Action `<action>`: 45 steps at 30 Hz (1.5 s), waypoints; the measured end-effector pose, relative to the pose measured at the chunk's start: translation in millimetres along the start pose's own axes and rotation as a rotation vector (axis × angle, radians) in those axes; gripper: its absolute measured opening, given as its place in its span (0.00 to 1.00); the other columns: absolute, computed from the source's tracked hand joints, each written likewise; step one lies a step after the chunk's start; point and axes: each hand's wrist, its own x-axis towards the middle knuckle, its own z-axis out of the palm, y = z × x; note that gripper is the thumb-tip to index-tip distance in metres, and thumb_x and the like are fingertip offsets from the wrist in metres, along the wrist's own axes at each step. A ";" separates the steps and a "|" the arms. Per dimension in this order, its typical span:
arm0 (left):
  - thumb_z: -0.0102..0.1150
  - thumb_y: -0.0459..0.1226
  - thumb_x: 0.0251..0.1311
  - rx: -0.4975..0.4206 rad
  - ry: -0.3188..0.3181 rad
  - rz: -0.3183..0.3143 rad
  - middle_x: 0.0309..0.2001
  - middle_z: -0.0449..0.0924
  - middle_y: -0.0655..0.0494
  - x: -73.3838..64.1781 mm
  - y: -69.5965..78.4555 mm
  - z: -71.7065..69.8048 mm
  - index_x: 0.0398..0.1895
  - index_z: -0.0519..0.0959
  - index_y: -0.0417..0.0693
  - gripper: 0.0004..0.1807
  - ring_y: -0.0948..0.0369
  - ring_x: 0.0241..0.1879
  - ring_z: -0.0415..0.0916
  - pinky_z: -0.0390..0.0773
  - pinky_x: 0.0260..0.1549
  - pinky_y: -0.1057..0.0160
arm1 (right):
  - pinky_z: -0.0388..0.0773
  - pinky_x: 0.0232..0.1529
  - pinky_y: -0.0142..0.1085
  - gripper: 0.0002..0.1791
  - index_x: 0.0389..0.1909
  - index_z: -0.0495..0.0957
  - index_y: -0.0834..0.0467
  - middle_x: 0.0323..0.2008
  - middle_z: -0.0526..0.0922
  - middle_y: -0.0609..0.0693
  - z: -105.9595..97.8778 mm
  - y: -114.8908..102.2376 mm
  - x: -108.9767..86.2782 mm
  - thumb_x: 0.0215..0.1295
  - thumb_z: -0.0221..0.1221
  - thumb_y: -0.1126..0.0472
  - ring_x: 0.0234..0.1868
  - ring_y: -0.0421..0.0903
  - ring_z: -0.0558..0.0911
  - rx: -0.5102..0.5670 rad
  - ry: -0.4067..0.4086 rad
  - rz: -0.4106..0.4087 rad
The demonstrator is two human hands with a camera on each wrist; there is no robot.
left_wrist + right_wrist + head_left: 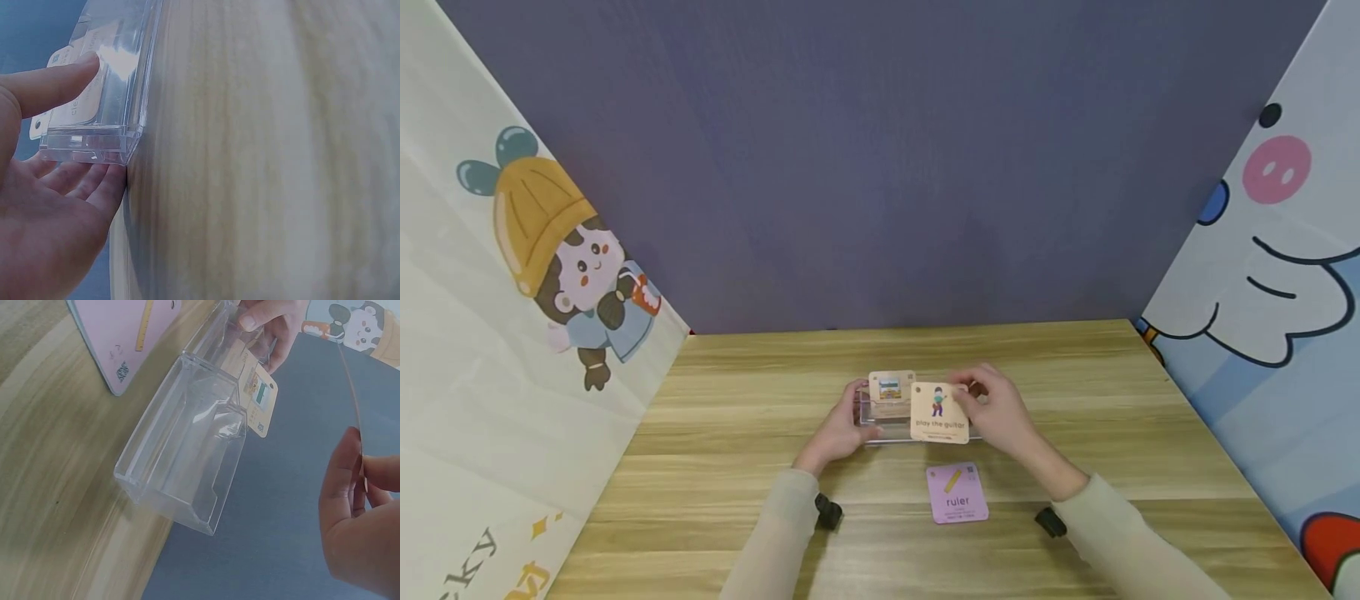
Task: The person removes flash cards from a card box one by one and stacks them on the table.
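A clear plastic card holder (pixel 887 432) with two side-by-side compartments stands on the table. My left hand (pixel 839 430) grips its left end, thumb over the front and fingers at the end and behind, as the left wrist view shows. A cream card with a small picture (pixel 891 388) stands in the left compartment. With thumb and fingers my right hand (pixel 1000 414) pinches a cream "play the guitar" card (pixel 939 427) by its right edge. The card is held up in front of the right compartment (pixel 194 450), which shows bare in the right wrist view.
A purple "ruler" card (pixel 957 500) lies face up on the wood-grain table (pixel 737 467), nearer to me than the holder. Behind the table rises a dark blue-grey panel (pixel 895 167). Cartoon-printed sheets (pixel 467 275) flank both sides.
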 end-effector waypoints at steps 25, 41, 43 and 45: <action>0.71 0.30 0.57 0.001 -0.007 -0.005 0.68 0.66 0.35 -1.4 1.0 0.1 0.79 0.49 0.46 0.52 0.38 0.68 0.66 0.64 0.69 0.41 | 0.77 0.25 0.32 0.09 0.44 0.84 0.63 0.38 0.79 0.52 -5.9 12.3 -17.3 0.64 0.63 0.73 0.34 0.45 0.77 -0.041 -0.050 0.038; 0.71 0.30 0.56 -0.010 -0.001 0.007 0.70 0.64 0.34 -1.0 1.2 -0.8 0.79 0.49 0.45 0.52 0.36 0.69 0.63 0.62 0.70 0.41 | 0.78 0.23 0.32 0.09 0.45 0.83 0.63 0.39 0.80 0.52 -9.4 14.5 -30.8 0.65 0.62 0.72 0.34 0.46 0.77 -0.047 -0.106 0.120; 0.71 0.30 0.57 -0.008 -0.004 0.008 0.70 0.64 0.34 -1.1 1.2 -0.9 0.79 0.49 0.45 0.52 0.36 0.69 0.63 0.62 0.70 0.40 | 0.78 0.24 0.32 0.09 0.45 0.83 0.63 0.38 0.80 0.52 -9.4 16.0 -32.6 0.65 0.62 0.72 0.34 0.46 0.77 -0.049 -0.110 0.123; 0.71 0.30 0.57 -0.006 -0.006 0.004 0.70 0.63 0.34 -1.0 1.3 -0.9 0.79 0.49 0.46 0.51 0.36 0.70 0.62 0.61 0.71 0.40 | 0.77 0.24 0.32 0.09 0.46 0.83 0.63 0.38 0.80 0.52 -9.0 18.1 -33.9 0.66 0.62 0.72 0.34 0.46 0.76 -0.050 -0.115 0.126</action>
